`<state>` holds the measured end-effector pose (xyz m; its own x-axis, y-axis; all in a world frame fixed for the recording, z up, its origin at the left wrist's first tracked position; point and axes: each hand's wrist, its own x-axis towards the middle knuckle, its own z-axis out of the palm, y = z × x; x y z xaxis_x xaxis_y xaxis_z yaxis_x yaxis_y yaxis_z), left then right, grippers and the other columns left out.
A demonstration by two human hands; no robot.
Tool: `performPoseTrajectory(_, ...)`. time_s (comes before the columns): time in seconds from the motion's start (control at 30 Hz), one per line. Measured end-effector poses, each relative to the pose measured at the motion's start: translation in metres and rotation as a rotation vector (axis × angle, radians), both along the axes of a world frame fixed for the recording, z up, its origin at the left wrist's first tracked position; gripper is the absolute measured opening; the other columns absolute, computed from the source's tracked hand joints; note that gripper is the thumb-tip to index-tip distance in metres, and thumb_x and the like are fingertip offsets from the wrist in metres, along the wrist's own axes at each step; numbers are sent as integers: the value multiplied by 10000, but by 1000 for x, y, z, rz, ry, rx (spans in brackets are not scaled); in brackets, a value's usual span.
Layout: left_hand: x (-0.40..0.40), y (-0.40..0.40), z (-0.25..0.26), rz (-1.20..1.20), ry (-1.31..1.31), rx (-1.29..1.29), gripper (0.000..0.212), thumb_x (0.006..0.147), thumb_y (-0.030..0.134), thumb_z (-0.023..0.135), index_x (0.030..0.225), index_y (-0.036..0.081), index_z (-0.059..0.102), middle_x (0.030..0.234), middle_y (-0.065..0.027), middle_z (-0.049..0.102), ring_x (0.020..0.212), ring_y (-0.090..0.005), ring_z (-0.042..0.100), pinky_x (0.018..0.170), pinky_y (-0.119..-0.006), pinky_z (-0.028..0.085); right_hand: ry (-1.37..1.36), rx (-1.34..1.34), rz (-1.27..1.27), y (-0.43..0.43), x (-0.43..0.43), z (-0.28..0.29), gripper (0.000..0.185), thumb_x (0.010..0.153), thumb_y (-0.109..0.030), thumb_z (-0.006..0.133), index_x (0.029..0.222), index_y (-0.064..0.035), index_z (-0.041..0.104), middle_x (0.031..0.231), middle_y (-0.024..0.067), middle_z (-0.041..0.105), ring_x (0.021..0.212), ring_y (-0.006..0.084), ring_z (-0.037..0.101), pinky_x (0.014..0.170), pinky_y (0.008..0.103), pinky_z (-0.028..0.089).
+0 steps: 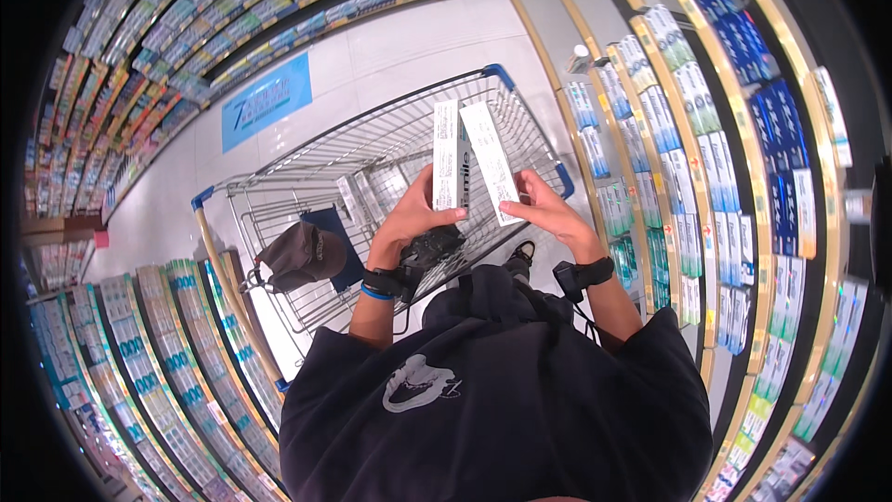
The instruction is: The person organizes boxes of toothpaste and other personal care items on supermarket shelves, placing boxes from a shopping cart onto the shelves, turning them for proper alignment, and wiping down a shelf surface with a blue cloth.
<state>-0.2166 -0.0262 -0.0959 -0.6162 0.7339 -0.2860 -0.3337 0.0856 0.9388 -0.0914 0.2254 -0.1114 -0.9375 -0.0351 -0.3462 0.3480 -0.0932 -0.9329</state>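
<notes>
In front of me, over a metal shopping cart, each hand holds a long white carton printed with small writing. My left hand [412,213] grips the left carton [446,153], whose dark-lettered side faces the gap between the two. My right hand [550,209] is closed around the lower end of the right carton [490,160], which tilts up to the left. The cartons are close together at their upper ends. Below them in the cart [380,101] lie several pale boxes [361,199] and a black item [435,245]. A dark cap [304,256] rests near the cart's handle end.
Shelves of boxed goods [686,160] stand close on my right. More shelves [279,10] run across the far side, and others [150,355] are at the lower left. A blue floor sign [267,102] lies beyond the cart. The cart's handle [233,293] is at the left.
</notes>
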Motion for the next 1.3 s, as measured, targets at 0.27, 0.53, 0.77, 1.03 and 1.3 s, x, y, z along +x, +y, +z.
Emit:
performPoseTrajectory(0.27,38,109,54,-113,335,116,1072,706,238,982,1513,5,316,1365,-164,571,1294,-255,567,1119,-445,450,255,16,-110,52,51,65,663,925,-225,816,1350,81,409,1304,185,580,1260,228,575,1033,372,510)
performPoseTrajectory(0.53,92,187,82,-209,419,319,903,811,125,888,1508,5,327,1404,-169,552,1316,-246,558,1129,-425,435,281,-67,-290,107,130,96,583,955,-185,780,1368,39,435,1344,151,571,1277,221,580,1049,377,518)
performPoseTrajectory(0.77,121,236,79,-294,396,337,917,812,114,883,1529,-5,323,1431,-191,542,1340,-275,553,1121,-437,451,265,5,-349,148,175,86,606,951,-139,768,1411,-6,396,1350,111,569,1281,201,558,1072,384,475)
performPoseTrajectory(1.03,118,249,84,-311,435,291,874,819,76,870,1517,-8,351,1394,-188,575,1270,-263,608,1087,-425,488,340,114,-471,142,174,94,606,909,-151,821,1311,67,422,1219,153,591,1157,226,649,972,369,579)
performPoseTrajectory(1.3,87,247,96,-365,-85,392,654,920,180,581,1488,11,304,1338,-308,621,1120,-397,697,932,-467,593,423,-151,-421,145,175,121,578,1010,-6,601,1521,51,337,1401,170,561,1208,228,654,987,358,544)
